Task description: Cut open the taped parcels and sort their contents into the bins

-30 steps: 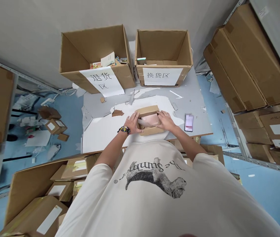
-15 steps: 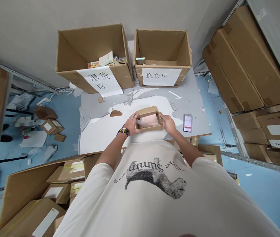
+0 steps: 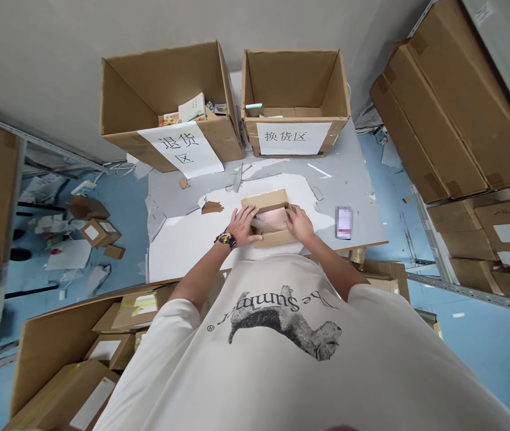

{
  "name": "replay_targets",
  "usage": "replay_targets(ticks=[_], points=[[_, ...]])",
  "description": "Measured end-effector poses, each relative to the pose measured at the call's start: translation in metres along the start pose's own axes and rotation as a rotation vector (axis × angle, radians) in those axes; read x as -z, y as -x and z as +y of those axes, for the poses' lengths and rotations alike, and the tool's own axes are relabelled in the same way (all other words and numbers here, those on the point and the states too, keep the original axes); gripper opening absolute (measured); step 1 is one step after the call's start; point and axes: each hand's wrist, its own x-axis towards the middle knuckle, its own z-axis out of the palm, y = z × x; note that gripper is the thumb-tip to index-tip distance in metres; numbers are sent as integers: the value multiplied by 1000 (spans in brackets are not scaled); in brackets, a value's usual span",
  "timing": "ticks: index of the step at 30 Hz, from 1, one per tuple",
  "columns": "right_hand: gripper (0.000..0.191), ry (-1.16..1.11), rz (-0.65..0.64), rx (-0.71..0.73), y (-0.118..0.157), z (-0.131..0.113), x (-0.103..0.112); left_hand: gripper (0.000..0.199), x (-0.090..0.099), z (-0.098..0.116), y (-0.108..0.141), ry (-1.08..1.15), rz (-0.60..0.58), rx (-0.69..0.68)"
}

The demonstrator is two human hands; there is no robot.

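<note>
Metal shelving [image 3: 443,287] on the right carried stacked brown cartons [image 3: 443,114]. A blue floor [image 3: 488,365] lay below, with loose paper and small parcels scattered at left. A large open carton [image 3: 52,353] in the lower left foreground held smaller taped boxes.

The grey surface [image 3: 358,203] directly ahead carried two open cartons at its far edge. The left carton [image 3: 147,90] bore a paper sign reading 退货区 [image 3: 178,148] and contained books [image 3: 192,108] and other small items. The right carton [image 3: 291,84] bore a sign reading 换货区 [image 3: 293,137] and held a few flat pieces at its bottom.

A torn white sheet [image 3: 183,257] covered the near part of the surface. A small cardboard box [image 3: 264,200] stood open on this sheet, centred between the person's forearms, with a pink packaged item [image 3: 270,220] inside it.

The left hand [image 3: 239,226] was closed over the box's left side, fingers curled toward the opening. The right hand [image 3: 300,222] held the right side, fingers bent over the rim. Both hands were in contact with the box; neither was seen clear of it.

A smartphone [image 3: 343,222] lay on the surface to the right, its screen obscured. A beaded wristband [image 3: 225,240] encircled the left wrist. A brown cardboard scrap [image 3: 212,208] lay on the sheet, left of the box.
</note>
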Motion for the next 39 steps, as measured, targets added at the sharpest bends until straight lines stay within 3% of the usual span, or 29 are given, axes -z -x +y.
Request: replay_targets(ticks=[3, 7, 10, 15, 19, 27, 32, 39], points=[[56, 35, -39, -30, 2, -1, 0, 73, 6, 10, -9, -54, -18, -69], [55, 79, -21, -45, 3, -6, 3, 45, 7, 22, -30, -151, -109, -115], [55, 98, 23, -25, 4, -10, 7, 23, 3, 27, -37, -166, -63, -82], [54, 128, 40, -4, 6, -13, 14, 34, -8, 30, -22, -88, 21, -147], [55, 128, 27, -7, 4, -11, 10, 41, -13, 32, -16, -84, -85, -60], [54, 109, 32, -5, 1, -6, 3, 79, -27, 55, -57, -142, -265, 223], [55, 130, 3, -28, 2, -9, 6, 72, -32, 61, -64, -154, -288, 267], [60, 81, 23, -48, 4, -6, 2, 44, -24, 69, -52, -178, -340, 272]])
